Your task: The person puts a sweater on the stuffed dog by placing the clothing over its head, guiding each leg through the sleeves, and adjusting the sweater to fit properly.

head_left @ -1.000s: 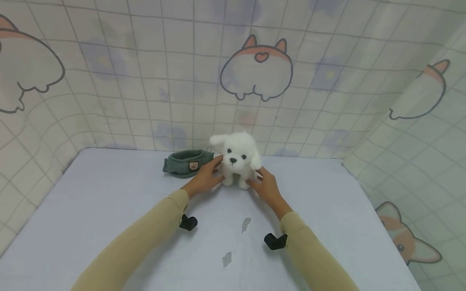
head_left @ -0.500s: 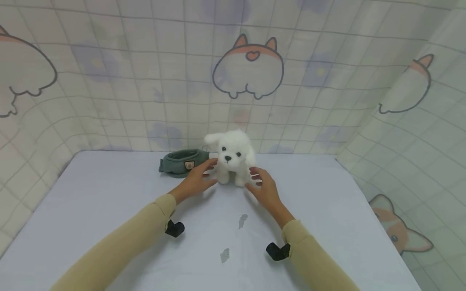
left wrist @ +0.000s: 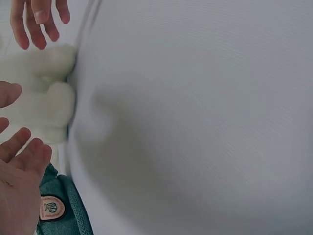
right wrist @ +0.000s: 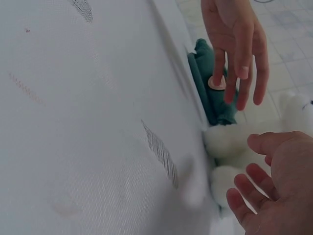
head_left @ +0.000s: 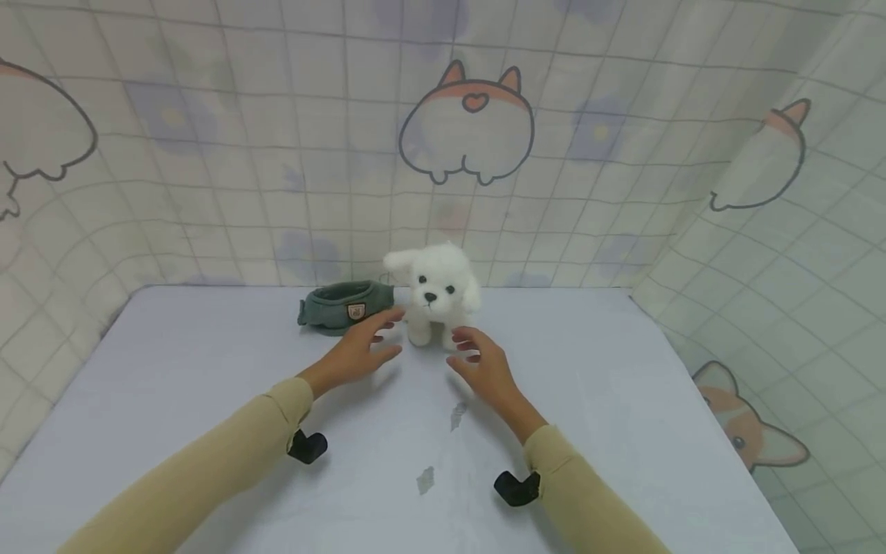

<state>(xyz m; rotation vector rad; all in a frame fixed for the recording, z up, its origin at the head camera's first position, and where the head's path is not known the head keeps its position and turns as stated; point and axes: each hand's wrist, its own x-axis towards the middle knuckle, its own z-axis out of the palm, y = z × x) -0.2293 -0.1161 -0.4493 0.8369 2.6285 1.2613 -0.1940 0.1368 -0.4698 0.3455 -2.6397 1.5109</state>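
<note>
The left hand (head_left: 353,354), just in front of the green fabric band (head_left: 325,309), and the right hand (head_left: 488,374), farther to the band's right, both hold nothing, fingers loosely apart. The white plush dog (head_left: 440,281) stands right beside the band, facing the person; the band's length runs sideways. Right fingertips partly hide one foreleg; the dog's hindquarters are hidden.

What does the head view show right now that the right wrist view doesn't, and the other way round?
Only the head view: the sleeves, the black wrist pieces and the printed animal face at right. Only the right wrist view: a faint reddish streak on the white cloth. Both: the plush dog, the green cloth item, left hand and right hand.
</note>
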